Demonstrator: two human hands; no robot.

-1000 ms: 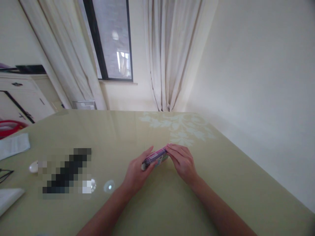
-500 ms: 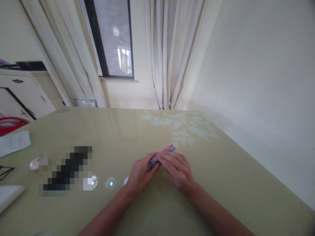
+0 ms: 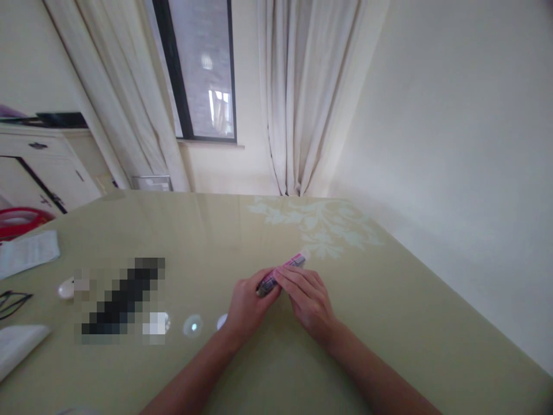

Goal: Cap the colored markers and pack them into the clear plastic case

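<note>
A flat pink and purple pack [image 3: 288, 266], like a deck of cards seen edge on, lies slanted on the green table [image 3: 389, 300]. My left hand [image 3: 247, 302] is curled round its near end. My right hand [image 3: 307, 298] rests on top of its middle with the fingers pressed together. The far end of the pack sticks out beyond both hands toward the white leaf pattern [image 3: 319, 225] on the table.
A blurred-out dark object [image 3: 121, 302] lies left of my hands, with a small white thing [image 3: 65, 288] and glasses [image 3: 12, 300] further left. Folded white cloth [image 3: 28, 253] and a red rim [image 3: 19, 222] sit at the far left. Wall runs along the right edge.
The pack has slid away from me, so its far end now pokes out past my right hand. My right hand came back over the pack's middle, close to my left hand.
</note>
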